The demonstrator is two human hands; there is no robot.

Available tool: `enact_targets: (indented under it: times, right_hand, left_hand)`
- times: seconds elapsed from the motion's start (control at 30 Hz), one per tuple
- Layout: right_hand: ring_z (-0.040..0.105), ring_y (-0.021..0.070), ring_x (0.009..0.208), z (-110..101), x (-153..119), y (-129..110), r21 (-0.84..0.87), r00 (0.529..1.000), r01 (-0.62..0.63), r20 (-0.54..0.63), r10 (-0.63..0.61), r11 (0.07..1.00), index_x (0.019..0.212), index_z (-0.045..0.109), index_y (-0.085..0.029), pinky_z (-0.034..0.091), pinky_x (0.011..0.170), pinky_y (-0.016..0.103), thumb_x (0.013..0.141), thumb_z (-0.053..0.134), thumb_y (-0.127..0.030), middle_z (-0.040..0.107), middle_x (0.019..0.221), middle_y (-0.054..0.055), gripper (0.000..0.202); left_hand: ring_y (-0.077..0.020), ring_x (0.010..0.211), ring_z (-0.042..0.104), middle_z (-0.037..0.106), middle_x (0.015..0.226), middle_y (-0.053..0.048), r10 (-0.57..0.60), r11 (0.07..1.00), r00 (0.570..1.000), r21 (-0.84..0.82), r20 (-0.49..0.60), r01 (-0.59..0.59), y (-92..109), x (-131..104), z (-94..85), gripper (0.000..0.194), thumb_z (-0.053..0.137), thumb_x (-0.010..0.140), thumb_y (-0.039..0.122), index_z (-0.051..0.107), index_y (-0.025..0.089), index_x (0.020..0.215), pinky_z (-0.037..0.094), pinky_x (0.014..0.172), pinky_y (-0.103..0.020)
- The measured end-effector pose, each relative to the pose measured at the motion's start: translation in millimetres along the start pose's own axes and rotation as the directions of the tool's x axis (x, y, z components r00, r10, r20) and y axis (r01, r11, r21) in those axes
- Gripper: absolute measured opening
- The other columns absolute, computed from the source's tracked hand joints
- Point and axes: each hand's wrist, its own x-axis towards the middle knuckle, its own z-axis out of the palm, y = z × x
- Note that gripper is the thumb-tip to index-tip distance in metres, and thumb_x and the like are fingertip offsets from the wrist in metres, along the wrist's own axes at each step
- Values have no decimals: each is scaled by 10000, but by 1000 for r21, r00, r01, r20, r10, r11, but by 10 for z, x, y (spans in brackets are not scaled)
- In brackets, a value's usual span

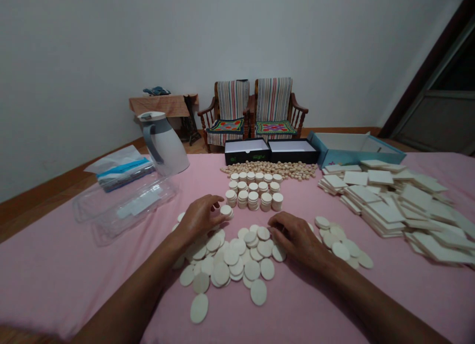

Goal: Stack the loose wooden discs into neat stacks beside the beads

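Observation:
My left hand (200, 216) is beside a short stack of pale round wooden discs (225, 210), its thumb and fingers apart around the stack's left side; I cannot tell whether they touch it. Loose discs (230, 255) lie scattered and overlapping between my forearms. On the right of this pile, my right hand (295, 235) rests low with its fingers curled in, fingertips next to a disc (263, 233). What is under those fingers, if anything, is hidden. Beyond both hands stand several neat disc stacks (253, 200) in rows.
Small wooden beads (267, 169) lie before two black boxes (248, 151). On the right are square wooden pieces (386, 205), a blue box (359, 148) and more discs (341, 242). At left stand a jug (166, 143), clear plastic trays (126, 208) and a blue-and-white packet (124, 171).

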Motion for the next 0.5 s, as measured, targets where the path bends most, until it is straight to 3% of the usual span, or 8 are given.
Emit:
enact_targets:
  times: [0.17, 0.5]
  right_hand:
    - [523, 152, 745, 4, -10, -20, 0, 1000, -17, -4, 17, 1000, 846, 555, -185, 363, 659, 278, 881, 450, -184, 580, 792, 21, 111]
    - [516, 147, 741, 7, -7, 0, -11, 1000, -14, 4, 14, 1000, 851, 559, -185, 358, 657, 275, 877, 455, -184, 574, 793, 15, 107]
  left_hand:
    - [-193, 772, 645, 707, 886, -38, -46, 999, 996, 5, 82, 46, 12, -1, -17, 442, 677, 701, 362, 620, 211, 1113, 446, 649, -249]
    - [-190, 772, 641, 704, 863, -25, 12, 999, 998, 32, 55, -14, 46, -10, 44, 344, 627, 756, 329, 632, 243, 1090, 432, 676, -260]
